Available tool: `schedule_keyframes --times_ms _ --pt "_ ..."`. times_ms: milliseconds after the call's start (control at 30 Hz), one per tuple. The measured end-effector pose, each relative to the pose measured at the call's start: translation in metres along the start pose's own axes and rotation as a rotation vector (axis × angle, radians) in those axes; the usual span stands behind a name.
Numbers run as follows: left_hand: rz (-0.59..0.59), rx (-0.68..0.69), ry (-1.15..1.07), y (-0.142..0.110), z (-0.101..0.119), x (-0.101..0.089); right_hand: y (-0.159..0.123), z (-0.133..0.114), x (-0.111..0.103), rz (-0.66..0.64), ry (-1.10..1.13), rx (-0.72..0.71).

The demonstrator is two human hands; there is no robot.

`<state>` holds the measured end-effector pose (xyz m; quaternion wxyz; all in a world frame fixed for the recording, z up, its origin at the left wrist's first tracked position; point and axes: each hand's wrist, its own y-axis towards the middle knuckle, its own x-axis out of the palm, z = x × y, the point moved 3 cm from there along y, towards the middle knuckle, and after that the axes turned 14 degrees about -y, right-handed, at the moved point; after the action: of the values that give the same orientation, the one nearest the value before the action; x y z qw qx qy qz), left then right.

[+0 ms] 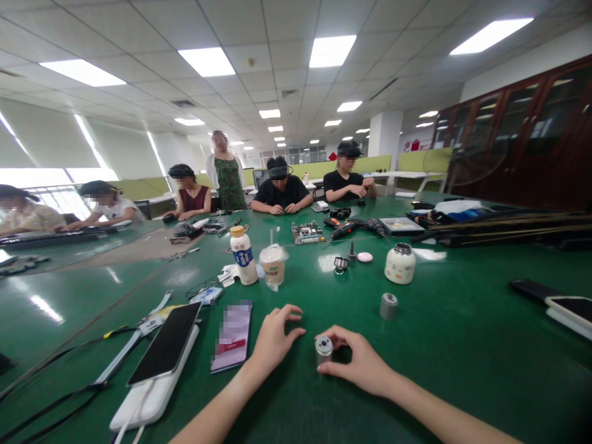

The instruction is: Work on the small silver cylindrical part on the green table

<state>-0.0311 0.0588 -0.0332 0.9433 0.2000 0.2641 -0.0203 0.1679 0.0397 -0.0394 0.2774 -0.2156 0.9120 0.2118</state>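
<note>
My right hand (363,362) has its thumb and fingers around a small silver metal cylinder (324,351), which stands upright on the green table (296,401). A dark hole shows in the cylinder's top. To its left, my left hand (276,335) rests near the table with its fingers apart and curved, holding nothing. A similar metal cylinder (389,306) stands by itself farther back on the right. Beside my left hand lies a phone with a lit screen (232,338).
A dark-screened phone (167,343) lies on a white power bank (152,394) with cables at left. Behind my hands stand a bottle (243,256), a drink cup (273,266) and a white jar (400,265). Farther back are a circuit board (308,232) and power drills (354,228). Several people sit around the table.
</note>
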Motion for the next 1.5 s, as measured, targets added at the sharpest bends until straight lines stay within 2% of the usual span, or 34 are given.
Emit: schedule_keyframes --times_ms 167,300,367,467,800,1067,1200,1333,1500 --pt "-0.009 0.001 -0.044 0.002 0.011 -0.002 -0.001 0.000 0.000 -0.002 0.010 -0.002" --pt "0.045 0.037 -0.221 0.000 0.037 -0.002 -0.001 0.001 0.001 -0.001 0.005 -0.011" --pt "0.018 0.059 -0.307 -0.004 0.051 0.001 -0.001 0.002 0.002 0.001 0.003 -0.018" --pt "-0.045 0.042 -0.299 -0.010 0.064 0.009 -0.001 0.003 0.002 0.007 -0.003 -0.015" --pt "-0.075 0.042 -0.203 -0.014 0.065 0.014 -0.001 0.004 0.003 0.015 -0.035 -0.008" --pt "-0.109 0.082 -0.068 -0.011 0.077 0.002 -0.002 0.005 0.003 0.018 -0.013 -0.024" --pt "-0.150 0.058 -0.123 -0.010 0.079 -0.001 -0.001 0.003 0.002 0.009 -0.003 -0.025" --pt "-0.203 0.040 -0.223 -0.012 0.078 0.004 -0.002 0.004 0.003 0.024 -0.039 -0.006" --pt "-0.153 0.050 -0.163 -0.012 0.077 0.006 -0.002 0.002 0.003 0.026 -0.060 -0.012"
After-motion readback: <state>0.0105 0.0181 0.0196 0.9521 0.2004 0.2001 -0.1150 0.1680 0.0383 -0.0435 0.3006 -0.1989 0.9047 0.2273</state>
